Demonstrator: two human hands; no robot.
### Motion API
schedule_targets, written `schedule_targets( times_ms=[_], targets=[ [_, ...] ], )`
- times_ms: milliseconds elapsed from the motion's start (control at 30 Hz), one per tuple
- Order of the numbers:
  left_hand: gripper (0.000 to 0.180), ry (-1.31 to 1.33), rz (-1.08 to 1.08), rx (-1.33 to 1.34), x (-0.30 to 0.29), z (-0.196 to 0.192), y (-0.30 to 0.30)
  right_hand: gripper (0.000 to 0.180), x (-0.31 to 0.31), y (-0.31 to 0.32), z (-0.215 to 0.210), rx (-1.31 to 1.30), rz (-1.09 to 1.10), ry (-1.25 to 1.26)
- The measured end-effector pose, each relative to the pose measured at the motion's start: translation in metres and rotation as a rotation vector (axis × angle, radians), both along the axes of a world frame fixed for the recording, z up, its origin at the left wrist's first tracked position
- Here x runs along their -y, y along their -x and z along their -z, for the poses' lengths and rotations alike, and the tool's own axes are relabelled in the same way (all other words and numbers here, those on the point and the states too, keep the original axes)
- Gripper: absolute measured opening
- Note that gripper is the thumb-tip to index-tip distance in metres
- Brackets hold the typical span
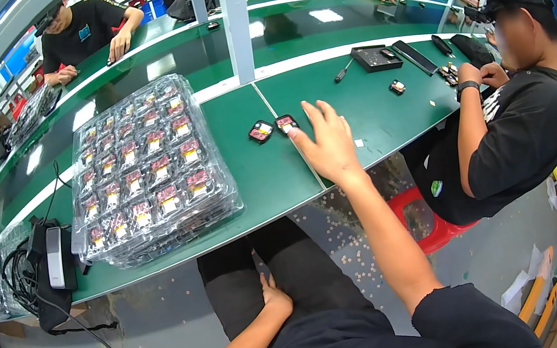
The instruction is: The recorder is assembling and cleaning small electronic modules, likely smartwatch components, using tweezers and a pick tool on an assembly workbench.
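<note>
Hovering right hand (327, 142), fingers (313, 113) seemingly spread.

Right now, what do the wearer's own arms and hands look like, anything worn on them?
Both forearms are bare; black short sleeves end above the elbows. The right hand and left hand wear no gloves. No watch, band or ring shows on either, and there are no cables or markings. Only the back of the right hand is in view, and little of the left hand shows.
</note>
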State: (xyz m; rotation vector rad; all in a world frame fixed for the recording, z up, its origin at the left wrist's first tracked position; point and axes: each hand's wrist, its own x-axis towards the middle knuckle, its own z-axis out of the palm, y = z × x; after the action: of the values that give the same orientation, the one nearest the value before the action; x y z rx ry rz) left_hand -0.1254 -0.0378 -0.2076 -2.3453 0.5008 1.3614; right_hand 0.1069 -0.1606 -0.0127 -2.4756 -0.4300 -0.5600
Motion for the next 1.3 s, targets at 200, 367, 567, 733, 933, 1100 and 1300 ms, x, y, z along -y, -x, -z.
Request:
schedule_targets(
  times_ms=[200, 367, 567, 733, 933, 1100, 1300],
  targets=[
    [0.06, 0.043, -0.024, -0.061, -0.007, 0.015, -0.004, 0.064, 0.065, -0.06, -0.008, 0.139, 0.153, -0.007],
    [0.067, 0.041, 0.016, -0.117, -0.004, 0.017, -0.012, 0.073, 0.149, -0.108, -0.004, -0.131, 0.637, 0.245],
    [0.077, 0.094, -0.054, -0.153, -0.017, 0.034, -0.013, 0.042, 0.09, -0.085, -0.032, -0.234, 0.039, -0.155],
    [0.072, 0.14, -0.072, -0.193, -0.02, 0.019, -0.021, 0.031, 0.131, -0.166, -0.026, 0.193, 0.157, 0.015],
    [0.069, 0.287, -0.173, -0.204, -0.026, 0.039, -0.029, 0.041, 0.218, -0.259, -0.023, 0.019, 0.588, 0.288],
    [0.061, 0.364, -0.26, -0.245, -0.036, 0.063, -0.03, 0.031, 0.207, -0.26, -0.032, -0.082, 0.545, 0.175],
    [0.053, 0.411, -0.226, -0.292, -0.031, 0.081, -0.041, 0.021, 0.194, -0.199, -0.047, 0.465, 0.37, 0.242]
  ],
)
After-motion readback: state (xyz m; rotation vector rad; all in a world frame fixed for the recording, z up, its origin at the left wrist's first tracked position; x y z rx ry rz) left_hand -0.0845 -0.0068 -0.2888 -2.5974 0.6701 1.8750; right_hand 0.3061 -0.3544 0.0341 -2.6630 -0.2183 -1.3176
